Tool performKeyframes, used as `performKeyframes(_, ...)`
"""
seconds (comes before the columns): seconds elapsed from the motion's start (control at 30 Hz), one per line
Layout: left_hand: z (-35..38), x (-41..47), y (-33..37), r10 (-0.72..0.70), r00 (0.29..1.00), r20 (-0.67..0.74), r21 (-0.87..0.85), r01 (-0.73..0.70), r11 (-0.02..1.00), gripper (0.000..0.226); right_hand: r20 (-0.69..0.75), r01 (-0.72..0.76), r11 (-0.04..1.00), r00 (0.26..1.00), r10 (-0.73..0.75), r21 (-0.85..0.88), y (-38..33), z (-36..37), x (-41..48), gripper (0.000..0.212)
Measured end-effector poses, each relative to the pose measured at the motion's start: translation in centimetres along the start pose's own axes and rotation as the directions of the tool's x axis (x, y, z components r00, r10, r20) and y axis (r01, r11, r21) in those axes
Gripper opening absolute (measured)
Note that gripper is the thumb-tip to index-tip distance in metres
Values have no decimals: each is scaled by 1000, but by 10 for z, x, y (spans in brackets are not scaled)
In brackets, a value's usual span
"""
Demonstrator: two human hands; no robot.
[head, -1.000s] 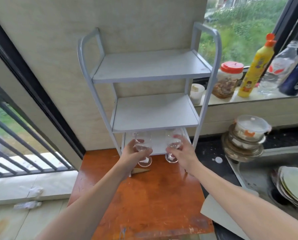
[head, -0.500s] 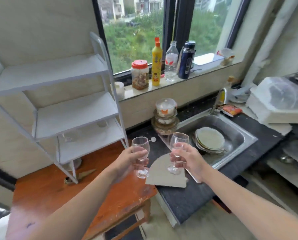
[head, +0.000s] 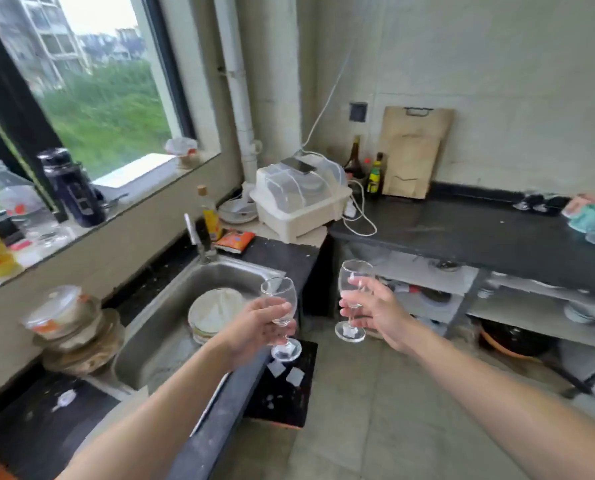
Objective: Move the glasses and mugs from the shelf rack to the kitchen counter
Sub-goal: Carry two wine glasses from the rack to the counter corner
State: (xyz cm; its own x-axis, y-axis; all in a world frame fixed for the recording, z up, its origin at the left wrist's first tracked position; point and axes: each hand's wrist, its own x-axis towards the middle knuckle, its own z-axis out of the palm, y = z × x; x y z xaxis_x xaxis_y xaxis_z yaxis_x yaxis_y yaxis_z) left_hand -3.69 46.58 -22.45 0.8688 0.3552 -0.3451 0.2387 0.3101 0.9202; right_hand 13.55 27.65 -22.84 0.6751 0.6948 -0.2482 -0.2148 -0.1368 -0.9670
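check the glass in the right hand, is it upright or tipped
Tipped slightly: the glass in the right hand leans, bowl right of its foot. It looks empty.

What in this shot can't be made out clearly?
- Shelf rack: outside the head view entirely.
- Items at the far right of the kitchen counter: blurred and cut off by the frame edge.
- Left glass stem: covered by the left hand.
- Right glass stem: partly behind the right hand fingers.
- Dish rack contents: obscured by its cloudy cover.

left wine glass (head: 279,313), clear, stemmed, empty, upright, held aloft over sink edge; right wine glass (head: 353,296), same kind, slightly tilted, held aloft over floor
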Motion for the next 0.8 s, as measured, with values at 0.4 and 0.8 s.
performKeyframes(0.4,227,217,35,-74,904,421,208,-17,978,51,-430,45,996,903,-10,72,-15,-270,20,47)
performKeyframes(0.8,402,447,103,-145,752,643,319,-90,943,56,-754,100,994,656,-31,47,-67,-462,91,47)
